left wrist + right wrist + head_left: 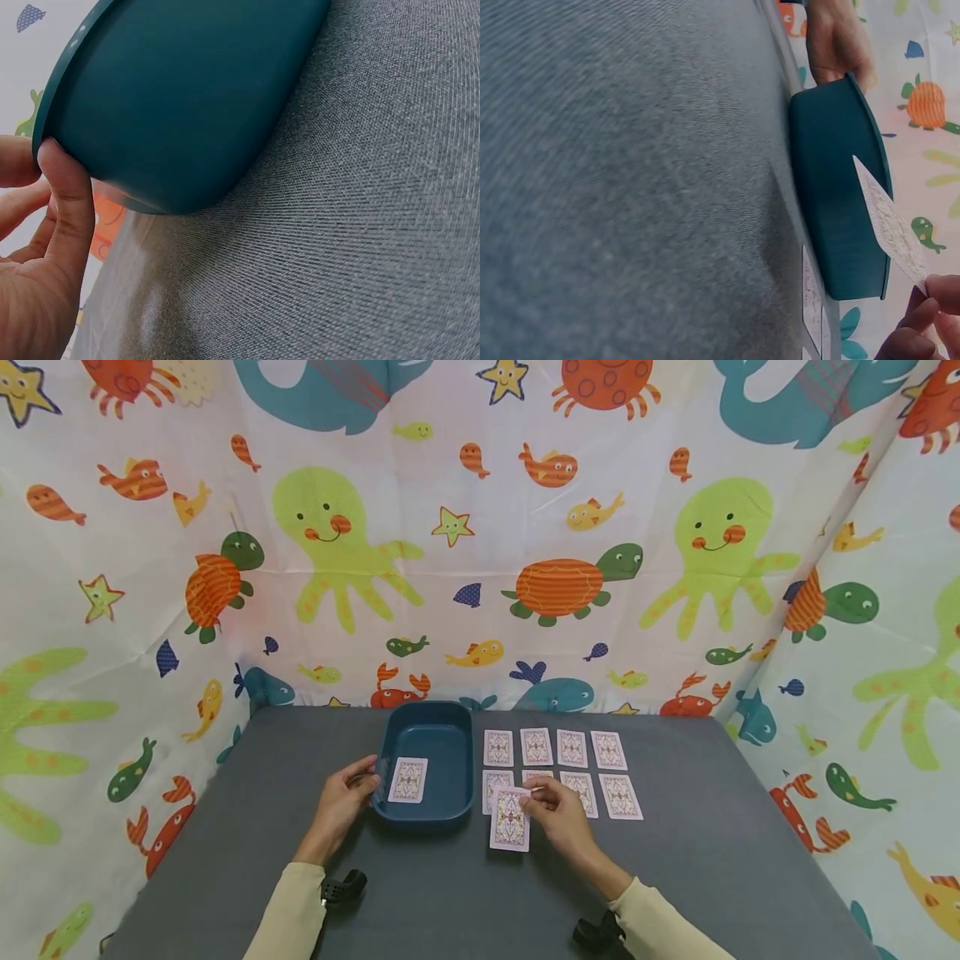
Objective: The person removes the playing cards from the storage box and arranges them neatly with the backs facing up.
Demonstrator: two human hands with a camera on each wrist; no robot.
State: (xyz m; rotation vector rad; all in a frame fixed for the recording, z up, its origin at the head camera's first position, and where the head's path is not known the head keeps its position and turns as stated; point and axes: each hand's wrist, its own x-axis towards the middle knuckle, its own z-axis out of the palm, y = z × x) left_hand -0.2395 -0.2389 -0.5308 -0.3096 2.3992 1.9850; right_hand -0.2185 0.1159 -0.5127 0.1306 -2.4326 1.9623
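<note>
In front of me a grey table carries seven face-down cards in two rows, well right of centre. A sea-creature curtain hangs behind.

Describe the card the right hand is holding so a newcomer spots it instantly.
On the grey table, right of the teal tray, cards lie face down in two rows. The held card sits at the near left of that grid, pinched by the right hand. Unlike its flat neighbours, it is lifted and overlaps the front row.

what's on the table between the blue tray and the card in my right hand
Nothing: bare grey cloth separates the dark blue plastic tray from the patterned playing card, seen in the head view.
</note>
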